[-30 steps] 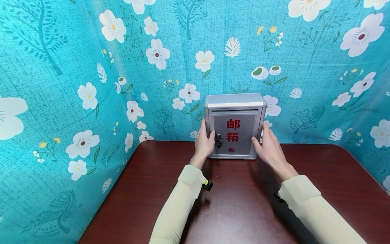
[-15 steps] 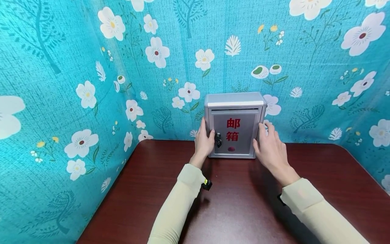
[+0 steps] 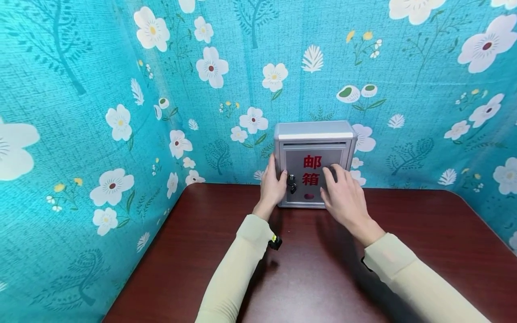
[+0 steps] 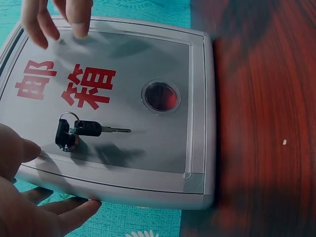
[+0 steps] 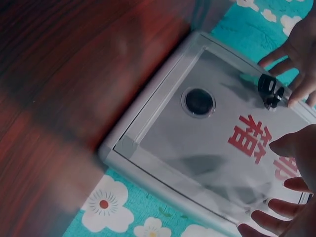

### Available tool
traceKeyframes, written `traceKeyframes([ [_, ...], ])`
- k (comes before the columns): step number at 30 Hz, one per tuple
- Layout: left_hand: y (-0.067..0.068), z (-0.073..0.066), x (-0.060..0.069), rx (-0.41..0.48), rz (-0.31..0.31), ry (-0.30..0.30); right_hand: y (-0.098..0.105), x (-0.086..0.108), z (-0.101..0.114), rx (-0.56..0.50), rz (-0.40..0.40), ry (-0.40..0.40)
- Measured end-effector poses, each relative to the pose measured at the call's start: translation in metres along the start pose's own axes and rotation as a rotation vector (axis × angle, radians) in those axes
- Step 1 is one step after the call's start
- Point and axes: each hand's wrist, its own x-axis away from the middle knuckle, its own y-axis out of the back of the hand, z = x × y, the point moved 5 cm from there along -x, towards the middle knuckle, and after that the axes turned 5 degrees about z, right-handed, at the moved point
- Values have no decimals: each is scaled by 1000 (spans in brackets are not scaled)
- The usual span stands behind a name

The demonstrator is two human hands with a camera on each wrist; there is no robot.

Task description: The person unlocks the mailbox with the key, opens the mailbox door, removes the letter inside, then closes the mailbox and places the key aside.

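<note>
A grey metal mailbox (image 3: 316, 130) stands upright at the back of the table, with a slot near its top and red characters (image 4: 89, 88) on its door. Keys (image 4: 89, 128) on a ring hang at the lock, one of them in it, on the door's left side. My left hand (image 3: 271, 190) holds the mailbox by its left side, thumb at the front edge and fingers along the side. My right hand (image 3: 345, 195) hovers before the door's right half, fingers loosely bent and holding nothing. It hides part of the door's lower right.
The mailbox stands on a dark red-brown wooden table (image 3: 315, 269). Behind it and to the left hangs a turquoise flowered cloth (image 3: 226, 40). A small round window (image 4: 161, 96) sits low on the door.
My right hand has let go of the mailbox's right side and moved left in front of the door. My left hand keeps its place on the left side.
</note>
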Motion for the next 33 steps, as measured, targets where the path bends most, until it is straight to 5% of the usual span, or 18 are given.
traceKeyframes([
  [33,0,0,1,-26,3,-15,-29,-21,58,33,60,151],
])
